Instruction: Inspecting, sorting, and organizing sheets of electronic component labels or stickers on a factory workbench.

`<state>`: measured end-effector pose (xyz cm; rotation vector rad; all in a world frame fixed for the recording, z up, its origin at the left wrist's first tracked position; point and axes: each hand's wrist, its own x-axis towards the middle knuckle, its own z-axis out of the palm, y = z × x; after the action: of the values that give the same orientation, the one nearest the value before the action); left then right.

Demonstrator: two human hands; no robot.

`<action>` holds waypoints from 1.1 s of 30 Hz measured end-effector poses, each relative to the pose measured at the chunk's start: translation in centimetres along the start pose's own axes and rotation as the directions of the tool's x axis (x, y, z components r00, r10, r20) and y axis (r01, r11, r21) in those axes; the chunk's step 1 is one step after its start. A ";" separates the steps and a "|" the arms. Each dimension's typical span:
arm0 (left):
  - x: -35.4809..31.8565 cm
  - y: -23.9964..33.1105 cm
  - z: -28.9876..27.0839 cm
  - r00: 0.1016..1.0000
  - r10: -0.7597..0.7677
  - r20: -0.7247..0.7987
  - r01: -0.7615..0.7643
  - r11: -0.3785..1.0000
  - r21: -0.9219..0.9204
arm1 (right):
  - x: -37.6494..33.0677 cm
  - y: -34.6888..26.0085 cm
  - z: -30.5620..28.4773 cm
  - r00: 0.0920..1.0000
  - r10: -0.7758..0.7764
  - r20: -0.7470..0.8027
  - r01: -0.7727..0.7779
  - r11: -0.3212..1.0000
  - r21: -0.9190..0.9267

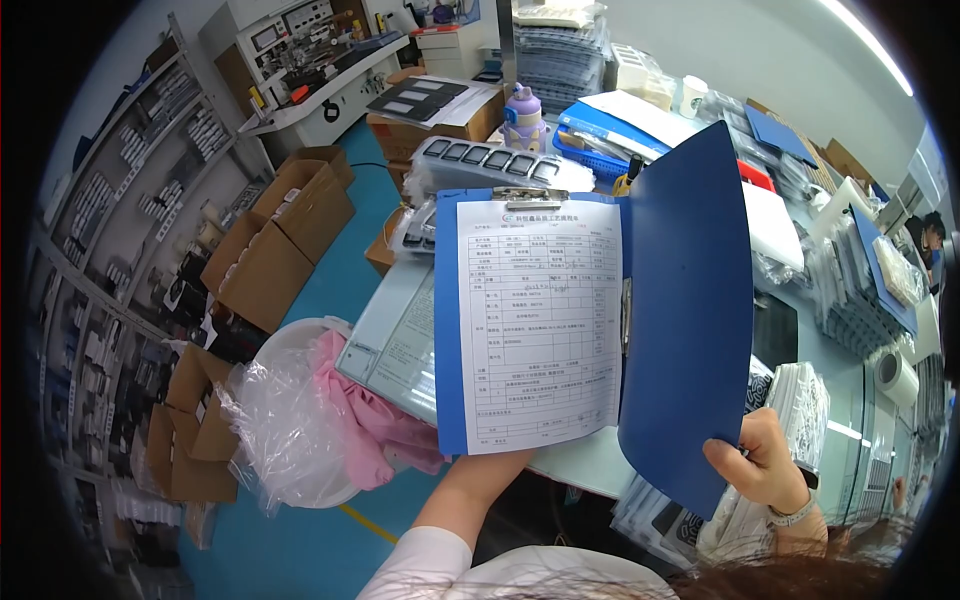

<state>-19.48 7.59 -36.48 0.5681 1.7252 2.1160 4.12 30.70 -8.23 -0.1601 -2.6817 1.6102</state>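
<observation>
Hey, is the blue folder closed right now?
No, the blue folder is open: the right hand holds its edge, and the printed sheet shows.

Head-worn fisheye looks down from near above the folder [685, 320]

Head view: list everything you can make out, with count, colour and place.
folder: one, blue, centre
sheet: one, white, in folder
clips: two, silver, on folder
bottle: one, purple, beyond folder
cup: one, white, upper right
basket: one, blue, beside bottle
bin: one, white, lower left
plastic: some, clear, in bin
cloth: one, pink, at bin
boxes: several, brown, left
rack: one, grey, left
machine: one, white, upper left
roll: one, white, right
trays: many, grey, top
co-worker: one, dark-haired, far right
left forearm: one, white-sleeved, below folder, hand hidden
right hand: one, bare, gripping folder
</observation>
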 end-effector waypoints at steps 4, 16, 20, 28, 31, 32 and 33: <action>-0.3 -0.8 -0.2 1.000 -0.008 -0.002 0.008 1.000 -0.010 | 0.1 0.2 0.0 0.999 -0.029 0.021 0.029 0.999 -0.022; -0.3 -2.9 -0.5 1.000 -0.024 0.010 0.024 0.998 -0.050 | 0.1 0.1 -0.2 0.999 -0.035 0.027 0.037 0.998 -0.051; -0.3 -3.7 -0.4 1.000 -0.028 0.013 0.029 0.997 -0.065 | 0.3 -0.3 0.0 0.999 -0.023 0.022 0.024 0.999 -0.044; 0.0 -5.3 0.6 0.998 -0.037 0.041 0.041 0.993 -0.111 | 0.2 -0.4 -0.2 1.000 0.014 0.023 -0.012 0.997 -0.072; 0.0 -6.0 1.0 0.998 -0.040 0.049 0.046 0.991 -0.127 | 0.1 0.0 -0.2 0.999 -0.011 0.039 0.014 0.998 -0.069; 0.1 -6.2 1.2 0.998 -0.041 0.052 0.048 0.990 -0.133 | 0.1 0.2 -0.2 0.999 -0.036 0.040 0.039 0.997 -0.066; 0.1 -6.3 1.3 0.998 -0.042 0.055 0.049 0.989 -0.138 | 0.1 0.2 -0.3 0.999 -0.033 0.037 0.036 0.997 -0.068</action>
<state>-18.80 9.96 -42.46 0.5342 1.5334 2.1495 4.09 31.03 -8.32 -0.0856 -2.7517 1.5273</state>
